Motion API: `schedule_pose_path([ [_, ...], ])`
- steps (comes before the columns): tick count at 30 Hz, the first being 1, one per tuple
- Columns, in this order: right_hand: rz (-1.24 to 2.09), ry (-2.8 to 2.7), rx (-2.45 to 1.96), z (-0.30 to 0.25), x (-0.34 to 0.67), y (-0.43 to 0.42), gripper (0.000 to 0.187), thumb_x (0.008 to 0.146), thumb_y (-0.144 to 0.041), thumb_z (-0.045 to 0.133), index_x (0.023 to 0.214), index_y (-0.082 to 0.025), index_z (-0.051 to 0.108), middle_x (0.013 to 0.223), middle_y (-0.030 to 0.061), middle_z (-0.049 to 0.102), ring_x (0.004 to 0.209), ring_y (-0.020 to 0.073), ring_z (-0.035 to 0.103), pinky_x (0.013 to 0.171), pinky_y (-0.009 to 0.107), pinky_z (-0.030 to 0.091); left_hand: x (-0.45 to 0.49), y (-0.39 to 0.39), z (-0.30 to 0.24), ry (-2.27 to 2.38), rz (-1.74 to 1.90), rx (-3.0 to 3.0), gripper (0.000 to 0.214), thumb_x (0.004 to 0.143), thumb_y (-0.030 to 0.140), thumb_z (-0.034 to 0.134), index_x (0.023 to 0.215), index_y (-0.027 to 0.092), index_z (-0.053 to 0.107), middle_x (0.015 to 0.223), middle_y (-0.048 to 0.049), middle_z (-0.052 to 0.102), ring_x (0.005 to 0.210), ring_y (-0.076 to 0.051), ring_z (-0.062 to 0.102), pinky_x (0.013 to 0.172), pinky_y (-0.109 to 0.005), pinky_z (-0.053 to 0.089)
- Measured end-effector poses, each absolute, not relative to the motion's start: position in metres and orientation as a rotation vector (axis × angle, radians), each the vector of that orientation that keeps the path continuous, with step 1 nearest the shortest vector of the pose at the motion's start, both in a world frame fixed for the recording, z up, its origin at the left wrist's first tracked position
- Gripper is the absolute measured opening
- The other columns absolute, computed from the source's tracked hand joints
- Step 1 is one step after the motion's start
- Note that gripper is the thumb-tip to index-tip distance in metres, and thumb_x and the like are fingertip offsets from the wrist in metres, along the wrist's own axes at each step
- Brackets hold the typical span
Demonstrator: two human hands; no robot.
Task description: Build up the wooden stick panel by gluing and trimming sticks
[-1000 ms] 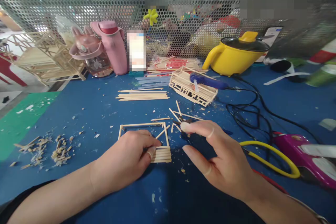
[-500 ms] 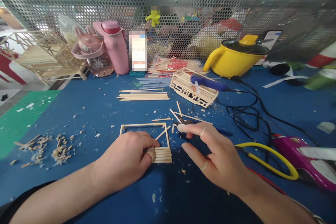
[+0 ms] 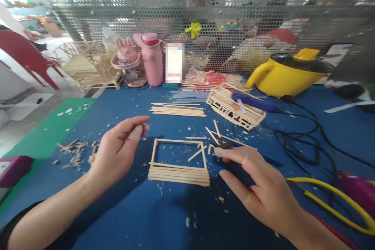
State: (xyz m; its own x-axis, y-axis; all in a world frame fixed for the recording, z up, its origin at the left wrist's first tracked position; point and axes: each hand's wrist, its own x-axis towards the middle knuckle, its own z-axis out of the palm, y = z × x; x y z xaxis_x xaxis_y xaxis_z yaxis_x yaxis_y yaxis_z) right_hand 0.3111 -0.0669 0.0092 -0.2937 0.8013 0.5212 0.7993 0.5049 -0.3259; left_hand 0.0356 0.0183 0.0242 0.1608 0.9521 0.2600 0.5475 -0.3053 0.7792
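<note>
The small frame of wooden sticks (image 3: 179, 174) lies flat on the blue table, its near side filled with sticks side by side and its far part hollow. My left hand (image 3: 118, 142) hovers left of the frame, index finger stretched out, the other fingers loosely curled, nothing seen in it. To the right, my right hand (image 3: 254, 181) has thumb and index finger spread apart. Its index fingertip is at the dark jaws of the cutting pliers (image 3: 224, 145); whether they touch I cannot tell. Short cut sticks (image 3: 216, 129) lie by the jaws, and one loose piece (image 3: 197, 153) leans across the frame's right corner.
A row of long sticks (image 3: 178, 111) lies beyond the frame. Behind it are a stick model (image 3: 234, 107) with a blue glue gun (image 3: 254, 101) on top, a yellow pot (image 3: 288, 76) and a pink bottle (image 3: 154, 62). Scraps (image 3: 76, 152) lie left; black cable (image 3: 288, 136) coils right.
My left hand has let go of the stick frame and moved up and left, uncovering it. My right hand stays by the pliers. The view has swung to the left.
</note>
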Motion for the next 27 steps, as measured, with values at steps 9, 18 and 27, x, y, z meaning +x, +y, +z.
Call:
schedule_pose_path([
  [9, 0.045, -2.411, -1.147, 0.028, 0.252, -0.06, 0.035, 0.087, -0.026, 0.054, 0.12, -0.015, 0.056, 0.112, 0.0103, 0.069, 0.102, 0.0258, 0.064, 0.094, 0.046, 0.049, 0.009, 0.011, -0.006, 1.019, 0.622, 1.552, 0.082, 0.076, 0.038, 0.069, 0.143, 0.022, 0.025, 0.123, -0.0117, 0.053, 0.065, -0.008, 0.049, 0.054, -0.021, 0.045],
  [18, 0.895, -2.433, -1.447, 0.041, 0.227, -0.004, 0.032, 0.088, -0.017, 0.044, 0.1, -0.028, 0.071, 0.099, -0.003, 0.074, 0.088, 0.017, 0.067, 0.075, 0.027, 0.049, 0.015, -0.005, -0.012, 1.011, 0.544, 1.413, 0.117, 0.065, 0.022, 0.078, 0.147, 0.037, -0.004, 0.119, -0.0068, 0.054, 0.058, -0.005, 0.048, 0.056, -0.024, 0.046],
  [27, 1.25, -2.407, -1.433, 0.039, 0.228, 0.006, 0.03, 0.084, -0.019, 0.049, 0.094, -0.031, 0.074, 0.089, -0.0074, 0.074, 0.078, 0.0128, 0.064, 0.067, 0.021, 0.043, 0.017, -0.006, -0.017, 1.039, 0.569, 1.371, 0.113, 0.066, 0.019, 0.075, 0.148, 0.035, -0.001, 0.075, 0.009, 0.054, 0.063, -0.01, 0.056, 0.066, -0.027, 0.047],
])
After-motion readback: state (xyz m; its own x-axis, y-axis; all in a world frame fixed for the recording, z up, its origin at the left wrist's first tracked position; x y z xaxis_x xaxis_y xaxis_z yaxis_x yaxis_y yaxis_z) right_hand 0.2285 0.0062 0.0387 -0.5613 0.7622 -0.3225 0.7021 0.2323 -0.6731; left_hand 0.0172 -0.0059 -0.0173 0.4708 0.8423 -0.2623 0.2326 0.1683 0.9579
